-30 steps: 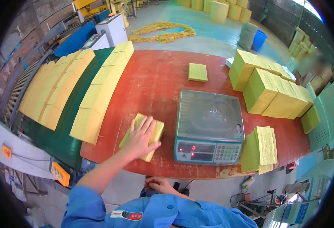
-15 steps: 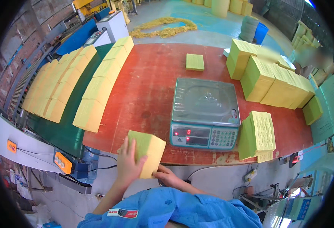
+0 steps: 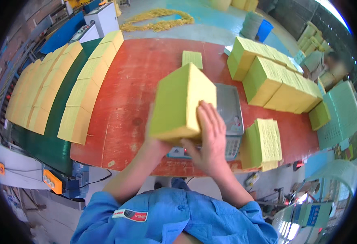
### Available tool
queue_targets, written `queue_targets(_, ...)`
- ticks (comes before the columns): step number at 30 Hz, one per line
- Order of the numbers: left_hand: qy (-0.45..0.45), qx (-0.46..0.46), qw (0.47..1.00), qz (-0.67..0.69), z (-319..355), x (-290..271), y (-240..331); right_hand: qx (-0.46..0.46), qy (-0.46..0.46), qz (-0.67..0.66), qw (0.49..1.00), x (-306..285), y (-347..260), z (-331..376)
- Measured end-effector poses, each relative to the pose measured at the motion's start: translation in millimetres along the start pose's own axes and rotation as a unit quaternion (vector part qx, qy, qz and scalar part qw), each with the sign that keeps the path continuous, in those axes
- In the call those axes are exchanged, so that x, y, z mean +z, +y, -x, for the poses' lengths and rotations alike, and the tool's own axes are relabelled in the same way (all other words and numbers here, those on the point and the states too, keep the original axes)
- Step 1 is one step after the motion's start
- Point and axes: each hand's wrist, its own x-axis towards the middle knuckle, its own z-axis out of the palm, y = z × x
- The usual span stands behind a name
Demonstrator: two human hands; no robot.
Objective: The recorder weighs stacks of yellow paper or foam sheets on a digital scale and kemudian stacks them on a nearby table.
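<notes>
Both my hands hold a thick stack of yellow paper sheets (image 3: 172,105), tilted in the air above the near table and partly in front of the scale. My left hand (image 3: 157,145) supports its lower left side, its fingers mostly hidden behind and under the stack. My right hand (image 3: 211,136) presses against the right face with fingers up and thumb near the bottom edge. Behind the stack, the digital scale (image 3: 232,107) shows only its right part and a strip of its front panel. A small pile of yellow paper (image 3: 192,59) lies beyond it.
The red table (image 3: 119,93) carries a paper stack (image 3: 263,142) right of the scale and several more stacks (image 3: 282,83) at the far right. Rows of paper stacks (image 3: 79,93) stand along the green conveyor (image 3: 58,105) at left. Another person (image 3: 314,63) is at the far right.
The paper stack has risen from the table's near edge, up and to the right, in front of the scale. My right hand has shifted from its lower corner onto its right face.
</notes>
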Motion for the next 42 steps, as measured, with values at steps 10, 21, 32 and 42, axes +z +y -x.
queue_targets(10, 0.072, -0.024, 0.981, 0.179, -50.2, 18.0, -58.9, 0.032, -0.067, 0.05, 0.996, -4.0, 92.3, -54.5)
queue_targets(21, 0.519, 0.201, 0.213, -0.803, 89.5, -149.4, 252.4, 0.013, -0.119, 0.074, 0.99, 6.0, 70.3, -33.5)
queue_targets(32, 0.47, 0.03, 0.272, -0.839, 126.2, -212.8, 272.2, 0.026, -0.162, -0.155, 0.974, 42.5, -81.0, 10.2)
queue_targets(42, -0.065, 0.242, 0.329, -0.91, 169.6, -128.4, 145.4, 0.09, -0.246, -0.18, 0.948, 152.9, -100.7, 42.9)
